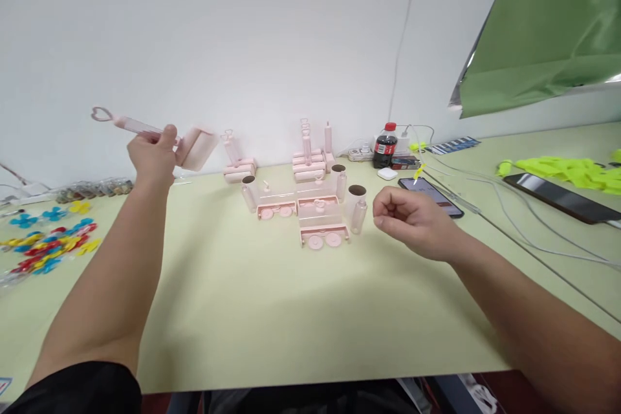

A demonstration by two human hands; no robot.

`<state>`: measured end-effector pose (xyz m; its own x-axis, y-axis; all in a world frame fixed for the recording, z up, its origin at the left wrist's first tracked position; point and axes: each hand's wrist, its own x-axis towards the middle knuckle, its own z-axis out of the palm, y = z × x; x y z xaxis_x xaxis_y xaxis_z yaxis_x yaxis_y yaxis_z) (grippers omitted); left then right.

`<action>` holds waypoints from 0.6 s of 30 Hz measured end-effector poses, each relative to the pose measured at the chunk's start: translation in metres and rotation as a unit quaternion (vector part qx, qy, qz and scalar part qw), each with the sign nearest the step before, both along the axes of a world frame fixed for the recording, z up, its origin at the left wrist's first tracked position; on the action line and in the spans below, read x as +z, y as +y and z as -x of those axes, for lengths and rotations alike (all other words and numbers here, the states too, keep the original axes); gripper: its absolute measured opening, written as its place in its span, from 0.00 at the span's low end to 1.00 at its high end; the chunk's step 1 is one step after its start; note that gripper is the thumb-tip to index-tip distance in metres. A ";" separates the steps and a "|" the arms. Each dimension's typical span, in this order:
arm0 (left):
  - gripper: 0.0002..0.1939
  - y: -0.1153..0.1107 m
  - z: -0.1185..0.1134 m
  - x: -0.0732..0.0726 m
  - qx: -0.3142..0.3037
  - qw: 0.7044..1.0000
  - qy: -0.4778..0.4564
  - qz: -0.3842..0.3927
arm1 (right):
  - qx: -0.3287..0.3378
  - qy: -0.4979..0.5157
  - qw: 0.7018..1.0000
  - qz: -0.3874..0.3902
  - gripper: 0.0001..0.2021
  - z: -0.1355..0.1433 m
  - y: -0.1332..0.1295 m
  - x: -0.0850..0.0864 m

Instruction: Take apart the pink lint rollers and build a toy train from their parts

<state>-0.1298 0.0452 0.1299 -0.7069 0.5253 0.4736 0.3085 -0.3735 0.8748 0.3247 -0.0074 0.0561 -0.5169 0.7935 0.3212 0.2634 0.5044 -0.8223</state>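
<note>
My left hand [154, 154] is raised at the left, wrapped round the handle of a pink roller [196, 147] with a heart-shaped loop at its far end. Low over the table, my right hand [412, 220] has its fingers curled; whether anything is inside cannot be made out. Just left of it stand a clear pink cylinder [358, 217] and a roll with a dark opening [356, 191]. Pink open housings [324, 233] with round discs lie at the centre. Behind them stand more pink rollers [307, 158] and, further left, another pink roller [233, 155].
A cola bottle [385, 146], a white case [387, 173] and a phone [436, 197] are behind my right hand. Cables, a dark tablet [565, 197] and neon-yellow pieces [563, 170] lie right. Colourful small parts [53, 242] lie left. Green sheeting [548, 32] hangs upper right.
</note>
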 end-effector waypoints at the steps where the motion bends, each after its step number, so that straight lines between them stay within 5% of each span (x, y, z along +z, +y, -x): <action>1: 0.12 -0.014 -0.008 0.004 -0.001 1.000 -0.022 -0.006 | 0.012 0.009 1.000 0.011 0.04 0.008 -0.004 0.001; 4: 0.14 -0.054 -0.047 -0.002 -0.160 0.982 -0.089 -0.036 | 0.050 0.012 0.998 0.036 0.12 0.036 -0.008 0.005; 8: 0.18 -0.087 -0.110 -0.040 -0.265 0.950 -0.164 -0.010 | 0.076 -0.065 0.994 -0.049 0.32 0.084 -0.003 0.021; 11: 0.19 -0.096 -0.141 -0.067 -0.319 0.911 -0.260 0.009 | 0.054 -0.092 0.987 -0.122 0.23 0.119 0.001 0.035; 14: 0.18 -0.099 -0.143 -0.075 -0.333 0.886 -0.323 0.013 | 0.046 -0.095 0.981 -0.161 0.17 0.140 0.005 0.047; 18: 0.16 -0.101 -0.107 -0.068 -0.284 0.885 -0.369 -0.018 | 0.050 -0.100 0.976 -0.185 0.17 0.143 0.015 0.061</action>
